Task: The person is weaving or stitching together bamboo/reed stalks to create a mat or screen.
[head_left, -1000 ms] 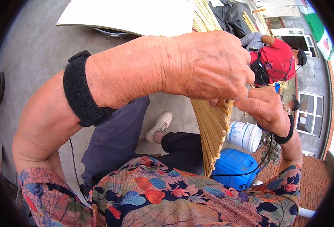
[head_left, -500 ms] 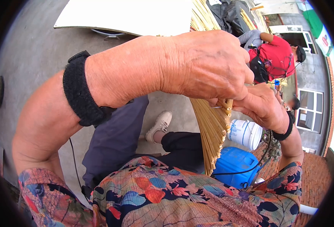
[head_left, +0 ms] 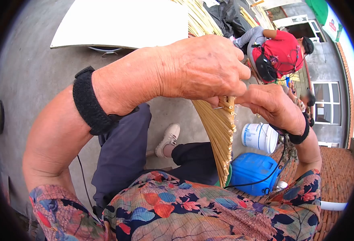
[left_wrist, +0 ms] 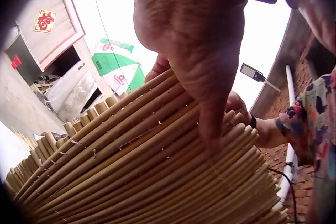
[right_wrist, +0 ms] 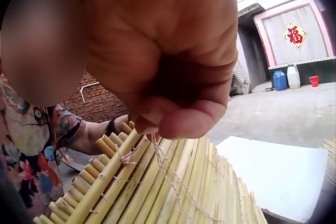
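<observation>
A mat of thin straw-coloured stalks, stitched side by side with thread, stands on edge before my chest. My left hand grips its upper edge; in the left wrist view the thumb presses flat against the stalks. At that edge, close to the left fingers, a thin needle-like metal piece shows. My right hand is at the same edge, fingers bent inward. In the right wrist view its thumb and finger pinch at the top of a pinkish twine, which trails down across the mat's face.
A white board lies ahead on the concrete. Beyond it are more stalks and black plastic sheeting. A blue drum and a white bucket stand right of the mat. A person in red bends over nearby.
Both hands and the mat appear slightly further left as the view shifts. My right fingers have drawn in at the mat's edge, and the thin metal piece has come into sight.
</observation>
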Demonstrator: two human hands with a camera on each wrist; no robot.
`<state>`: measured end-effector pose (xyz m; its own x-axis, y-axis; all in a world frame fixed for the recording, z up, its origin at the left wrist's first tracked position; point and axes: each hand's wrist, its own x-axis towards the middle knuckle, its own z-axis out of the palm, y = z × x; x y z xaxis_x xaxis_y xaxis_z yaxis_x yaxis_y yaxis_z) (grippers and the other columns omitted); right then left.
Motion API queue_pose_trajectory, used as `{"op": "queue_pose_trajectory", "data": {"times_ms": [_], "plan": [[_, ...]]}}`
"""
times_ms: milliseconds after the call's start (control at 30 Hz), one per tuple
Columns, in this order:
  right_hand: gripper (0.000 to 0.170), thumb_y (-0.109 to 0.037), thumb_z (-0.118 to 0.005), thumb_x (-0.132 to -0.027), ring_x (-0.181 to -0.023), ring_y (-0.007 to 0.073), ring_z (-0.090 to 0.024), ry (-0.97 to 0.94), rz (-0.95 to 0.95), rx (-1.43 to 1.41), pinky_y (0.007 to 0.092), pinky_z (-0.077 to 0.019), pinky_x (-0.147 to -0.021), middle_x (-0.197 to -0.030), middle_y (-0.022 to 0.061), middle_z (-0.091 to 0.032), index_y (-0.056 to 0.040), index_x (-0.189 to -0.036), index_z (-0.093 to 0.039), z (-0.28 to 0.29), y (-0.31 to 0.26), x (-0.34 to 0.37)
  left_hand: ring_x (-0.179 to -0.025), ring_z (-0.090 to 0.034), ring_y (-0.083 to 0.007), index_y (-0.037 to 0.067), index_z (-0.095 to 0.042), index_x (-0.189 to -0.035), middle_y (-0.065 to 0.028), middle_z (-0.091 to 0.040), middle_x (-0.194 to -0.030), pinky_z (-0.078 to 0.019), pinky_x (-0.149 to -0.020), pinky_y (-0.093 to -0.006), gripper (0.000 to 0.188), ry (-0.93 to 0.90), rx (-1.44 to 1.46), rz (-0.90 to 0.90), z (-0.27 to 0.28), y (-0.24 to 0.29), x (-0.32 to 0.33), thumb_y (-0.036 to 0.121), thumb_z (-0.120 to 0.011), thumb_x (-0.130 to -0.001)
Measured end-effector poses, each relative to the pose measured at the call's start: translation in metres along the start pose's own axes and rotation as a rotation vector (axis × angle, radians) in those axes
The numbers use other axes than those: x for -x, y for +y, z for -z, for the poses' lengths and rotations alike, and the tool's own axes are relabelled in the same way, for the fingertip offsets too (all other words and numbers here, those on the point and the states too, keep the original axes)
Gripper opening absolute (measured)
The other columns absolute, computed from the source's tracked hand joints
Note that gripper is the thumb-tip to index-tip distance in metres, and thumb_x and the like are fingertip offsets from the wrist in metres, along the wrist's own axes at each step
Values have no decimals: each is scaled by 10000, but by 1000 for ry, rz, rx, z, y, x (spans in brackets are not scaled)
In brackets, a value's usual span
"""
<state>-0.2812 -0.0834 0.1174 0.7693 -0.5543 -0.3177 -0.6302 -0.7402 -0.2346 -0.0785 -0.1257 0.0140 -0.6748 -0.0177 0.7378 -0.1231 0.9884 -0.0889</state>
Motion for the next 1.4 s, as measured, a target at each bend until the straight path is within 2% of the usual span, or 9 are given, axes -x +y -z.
{"op": "queue_pose_trajectory", "data": {"times_ms": [233, 467, 667, 833, 933, 1100, 1200, 1333, 1400], "plan": [[118, -59, -609, -847, -733, 313, -607, -41, -224, -114, 358, -474, -622, -800, 132, -603, -43, -964, -600, 2, -14, 0, -801, -530, -171, 150, -552, -754, 23, -491, -764, -447, -695, -323, 325, 0, -9, 6, 0, -1, -2, 290, -770, -558], [82, -54, -611, -850, -683, 325, -584, 82, -122, -61, 364, -468, -602, -752, 130, -583, -39, -928, -592, -11, -12, -2, -795, -531, -168, 158, -555, -749, 25, -487, -751, -454, -686, -321, 303, -17, -26, 15, -5, -2, 1, 301, -756, -573], [211, -40, -557, -854, -799, 458, -544, 50, -150, -17, 480, -435, -656, -814, 227, -552, -14, -1044, -471, -16, -24, -5, -788, -524, -161, 154, -534, -719, 28, -485, -750, -449, -687, -316, 282, -10, -51, 25, -8, 0, 2, 302, -732, -583], [150, -40, -522, -827, -725, 467, -531, 167, -253, -146, 485, -429, -615, -764, 249, -537, 4, -942, -436, -31, -26, -6, -789, -522, -163, 149, -519, -709, 26, -482, -750, -444, -683, -317, 282, -21, -80, 13, -10, -6, 0, 298, -722, -583], [281, -103, -557, -839, -611, 255, -573, 209, -395, -181, 338, -456, -577, -720, 116, -545, 0, -1089, -480, -31, -38, -9, -780, -521, -167, 142, -522, -717, 21, -481, -745, -442, -678, -317, 290, 12, -42, 11, -9, -9, 0, 292, -725, -574], [319, -224, -622, -829, -614, 327, -605, 266, -398, -126, 410, -462, -545, -662, 135, -581, -12, -985, -442, -32, -40, -12, -721, -513, -174, 125, -529, -727, 7, -474, -715, -430, -654, -312, 315, 78, -14, 45, -7, -10, -1, 298, -732, -558], [447, -208, -691, -800, -654, 223, -597, 167, -484, -138, 343, -475, -590, -811, 114, -584, -38, -1157, -483, -24, -5, -7, -709, -510, -171, 124, -525, -718, 6, -477, -715, -422, -652, -311, 349, 25, 15, 34, -30, -40, -15, 309, -757, -536], [419, -230, -659, -823, -889, 327, -605, 539, -353, 237, 413, -495, -676, -1024, 150, -579, -68, -1175, -498, -22, 23, 39, -705, -512, -177, 119, -511, -702, 0, -481, -705, -420, -714, -337, 388, -118, -76, 66, -40, -43, -27, 329, -791, -535], [287, -175, -661, -809, -818, 312, -596, 673, -325, 382, 373, -491, -644, -924, 128, -567, -64, -1046, -545, -21, 26, 59, -705, -514, -182, 119, -511, -703, -3, -482, -704, -418, -725, -344, 388, -118, -95, 37, -50, -46, -34, 327, -792, -535]]}}
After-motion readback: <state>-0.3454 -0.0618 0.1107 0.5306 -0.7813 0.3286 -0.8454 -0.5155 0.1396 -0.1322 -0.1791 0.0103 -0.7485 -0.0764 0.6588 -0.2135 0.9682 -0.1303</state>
